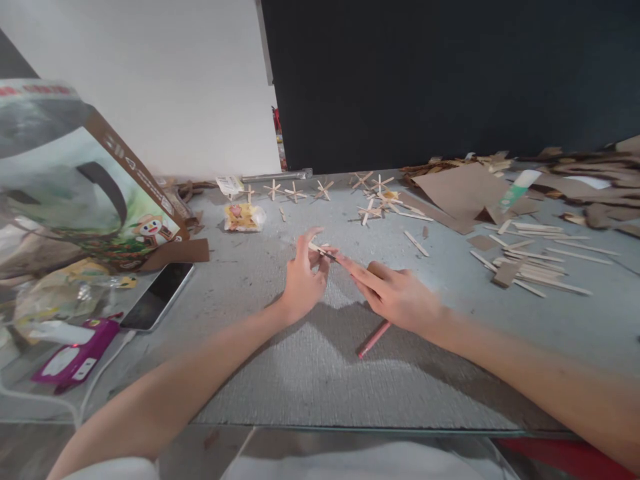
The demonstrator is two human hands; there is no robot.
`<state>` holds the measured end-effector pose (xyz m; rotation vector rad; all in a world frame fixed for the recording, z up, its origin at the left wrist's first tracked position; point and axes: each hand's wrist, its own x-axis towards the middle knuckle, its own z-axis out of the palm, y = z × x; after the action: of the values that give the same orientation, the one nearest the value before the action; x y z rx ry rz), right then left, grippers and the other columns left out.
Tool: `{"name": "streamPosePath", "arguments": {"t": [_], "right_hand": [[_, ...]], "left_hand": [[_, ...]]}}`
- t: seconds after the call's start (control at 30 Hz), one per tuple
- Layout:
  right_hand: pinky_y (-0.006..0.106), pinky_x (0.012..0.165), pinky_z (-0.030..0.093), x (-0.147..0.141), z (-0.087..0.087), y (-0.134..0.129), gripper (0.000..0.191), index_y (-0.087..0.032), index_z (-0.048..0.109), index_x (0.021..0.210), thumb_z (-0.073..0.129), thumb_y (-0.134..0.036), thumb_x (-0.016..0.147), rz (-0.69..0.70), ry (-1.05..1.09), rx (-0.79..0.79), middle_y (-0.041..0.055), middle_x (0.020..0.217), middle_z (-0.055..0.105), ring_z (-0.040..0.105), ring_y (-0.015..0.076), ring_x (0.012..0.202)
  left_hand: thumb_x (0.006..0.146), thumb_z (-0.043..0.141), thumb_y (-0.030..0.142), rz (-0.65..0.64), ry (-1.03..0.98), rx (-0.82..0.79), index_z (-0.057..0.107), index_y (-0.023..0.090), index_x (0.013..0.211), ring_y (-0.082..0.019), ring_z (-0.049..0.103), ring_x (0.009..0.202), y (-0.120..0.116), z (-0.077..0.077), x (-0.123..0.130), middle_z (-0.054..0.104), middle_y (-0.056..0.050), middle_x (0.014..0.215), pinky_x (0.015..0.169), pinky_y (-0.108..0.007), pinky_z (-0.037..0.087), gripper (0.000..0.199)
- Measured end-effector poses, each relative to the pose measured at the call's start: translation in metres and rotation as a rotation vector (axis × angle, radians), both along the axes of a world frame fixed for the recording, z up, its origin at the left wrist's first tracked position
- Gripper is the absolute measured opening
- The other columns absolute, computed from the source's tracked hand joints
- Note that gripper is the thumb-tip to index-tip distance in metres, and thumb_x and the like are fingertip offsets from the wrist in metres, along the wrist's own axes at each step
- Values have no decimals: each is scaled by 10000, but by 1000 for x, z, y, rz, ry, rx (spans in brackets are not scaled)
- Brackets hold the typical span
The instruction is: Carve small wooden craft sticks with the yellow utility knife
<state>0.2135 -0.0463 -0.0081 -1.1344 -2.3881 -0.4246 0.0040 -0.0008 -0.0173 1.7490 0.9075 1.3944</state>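
Observation:
Above the middle of the table, my left hand [305,280] pinches a short, pale wooden stick [315,247] between curled fingers. From the right, my right hand [395,293] is closed on a slim, dark tool [329,255] whose tip meets the stick; blur hides its exact kind. A pink pencil [374,340] lies on the tabletop, partly beneath my right hand. Farther back, several star shapes of crossed sticks [294,192] stand in a row, with more crossed sticks [370,212] bunched to their right.
Loose wooden sticks [545,267] and cardboard pieces [450,190] cover the right side, with a glue stick [517,190] among them. At left are a phone [159,297], a purple power bank [80,353] with a cable and a large printed box [115,193]. A yellow packet [243,218] lies near the back.

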Motion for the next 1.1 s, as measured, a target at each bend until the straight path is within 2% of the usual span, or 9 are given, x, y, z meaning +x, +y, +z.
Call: {"name": "streamPosePath", "arguments": {"t": [0.1, 0.2, 0.27, 0.43, 0.63, 0.83, 0.97, 1.1], "right_hand": [[245, 464, 264, -2, 1, -2, 522, -215, 490, 1607, 295, -263, 1124, 12, 22, -48, 28, 735, 616, 358, 123, 506], [259, 478, 269, -5, 4, -7, 529, -199, 479, 1613, 285, -294, 1130, -11, 13, -68, 30, 719, 612, 365, 126, 502], [275, 474, 249, -8, 8, -12, 530, -204, 487, 1610, 288, -297, 1128, -55, -15, -53, 25, 687, 595, 344, 129, 484], [312, 455, 198, -14, 15, -21, 528, -188, 523, 1588, 304, -296, 1120, -160, -130, -17, 37, 664, 588, 353, 131, 441], [301, 452, 233, -25, 29, -30, 537, -199, 443, 1634, 333, -301, 1118, -295, -244, -148, 70, 748, 663, 492, 146, 459], [299, 478, 321, -30, 49, -41, 555, -196, 382, 1660, 377, -275, 1110, -384, -334, -307, 85, 794, 691, 620, 182, 525], [292, 485, 376, -32, 49, -43, 687, -136, 360, 1657, 575, -182, 1007, -364, -421, -306, 110, 861, 697, 656, 196, 563], [283, 466, 370, -34, 49, -45, 748, -99, 416, 1620, 675, -129, 919, -341, -435, -270, 90, 806, 685, 612, 174, 512]], "left_hand": [[938, 616, 214, 20, 104, -8, 489, 257, 1324, -188, 753, 898, 3, 1, -2, 764, -34, 926, 817, -319, 554, 408], [942, 600, 194, 46, 181, -9, 517, 255, 1229, -148, 689, 694, 5, 2, -3, 701, 25, 769, 672, -271, 495, 305], [948, 596, 191, 50, 173, -5, 519, 255, 1178, -128, 642, 621, 6, 2, -2, 665, 47, 720, 631, -259, 467, 251], [953, 593, 217, -3, 88, -65, 473, 260, 1138, -167, 731, 770, 9, -2, 3, 697, 25, 780, 666, -256, 484, 225], [963, 558, 214, -55, 90, -57, 427, 262, 1082, -124, 663, 661, 10, -3, 7, 659, 54, 731, 587, -207, 413, 183], [928, 580, 158, -64, 58, -70, 431, 259, 1061, -120, 667, 639, 5, 1, 13, 583, 91, 633, 614, -208, 463, 224], [878, 598, 143, -122, -99, -199, 410, 265, 1034, -113, 636, 563, 3, -2, 23, 540, 119, 578, 583, -210, 503, 273], [851, 669, 209, -164, -200, -307, 399, 265, 1056, -152, 705, 582, 14, -11, 23, 595, 105, 604, 595, -254, 571, 344]]}}
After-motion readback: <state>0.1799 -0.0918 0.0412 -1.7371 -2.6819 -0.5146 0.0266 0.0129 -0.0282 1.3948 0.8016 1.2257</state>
